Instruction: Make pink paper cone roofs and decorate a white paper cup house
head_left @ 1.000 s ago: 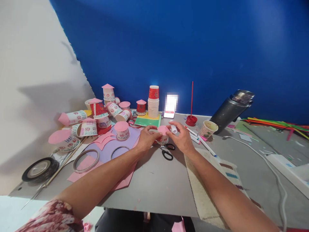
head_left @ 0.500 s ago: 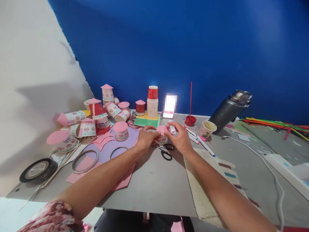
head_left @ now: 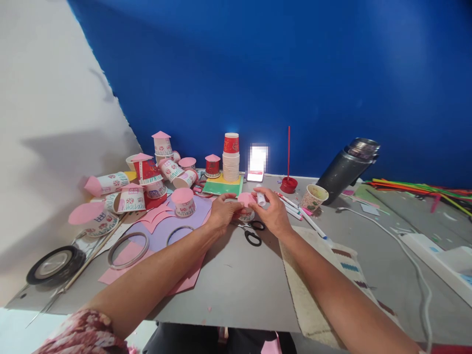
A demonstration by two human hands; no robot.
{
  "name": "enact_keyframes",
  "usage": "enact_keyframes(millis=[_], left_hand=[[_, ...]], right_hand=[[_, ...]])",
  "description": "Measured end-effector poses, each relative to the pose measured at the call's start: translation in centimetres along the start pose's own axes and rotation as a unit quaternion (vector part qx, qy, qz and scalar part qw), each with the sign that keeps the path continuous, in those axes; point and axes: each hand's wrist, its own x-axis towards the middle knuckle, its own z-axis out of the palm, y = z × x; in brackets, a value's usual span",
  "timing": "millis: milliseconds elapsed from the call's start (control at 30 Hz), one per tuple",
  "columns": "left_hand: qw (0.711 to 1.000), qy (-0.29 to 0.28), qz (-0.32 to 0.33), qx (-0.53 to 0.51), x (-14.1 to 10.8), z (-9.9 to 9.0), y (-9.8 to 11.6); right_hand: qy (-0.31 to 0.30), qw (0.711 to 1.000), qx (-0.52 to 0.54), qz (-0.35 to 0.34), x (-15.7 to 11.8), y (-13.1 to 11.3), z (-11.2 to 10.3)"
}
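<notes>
A pink paper roof point(head_left: 245, 198) sits on top of a small printed paper cup point(head_left: 246, 215) between my hands. My left hand point(head_left: 223, 214) closes on the roof's left edge with thumb and fingers. From the other side, my right hand point(head_left: 272, 212) pinches its right edge. A small white cylinder point(head_left: 260, 197) shows within the curve of my right fingers; whether they touch it I cannot tell. Just in front of the cup lie black-handled scissors point(head_left: 253, 235). Another cup with a pink disc top point(head_left: 183, 201) stands left of my left hand.
Several decorated cups with pink roofs point(head_left: 132, 196) crowd the left. Tape rolls point(head_left: 129, 250) and purple and pink paper lie nearer. Behind are a cup stack point(head_left: 231, 162) and a lit phone point(head_left: 255, 169). Markers point(head_left: 313, 223), a cup point(head_left: 314, 197) and a dark flask point(head_left: 342, 169) stand right.
The whole view has shifted slightly. Both hands keep their hold on the pink roof, with only small finger movement at its edges.
</notes>
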Motion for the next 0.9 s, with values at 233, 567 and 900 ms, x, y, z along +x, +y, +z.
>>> enact_keyframes(millis=[233, 567, 900], left_hand=[[1.000, -0.005, 0.010, -0.023, -0.18, 0.10, 0.04], [0.999, -0.007, 0.010, -0.035, -0.38, 0.19, 0.12], [0.999, -0.015, -0.002, -0.041, 0.09, -0.10, -0.17]], right_hand=[[-0.006, 1.000, 0.011, -0.004, 0.06, 0.34, -0.10], [-0.007, 1.000, 0.006, -0.009, 0.12, 0.37, -0.12], [-0.042, 0.995, 0.082, 0.036, 0.48, 0.24, -0.27]])
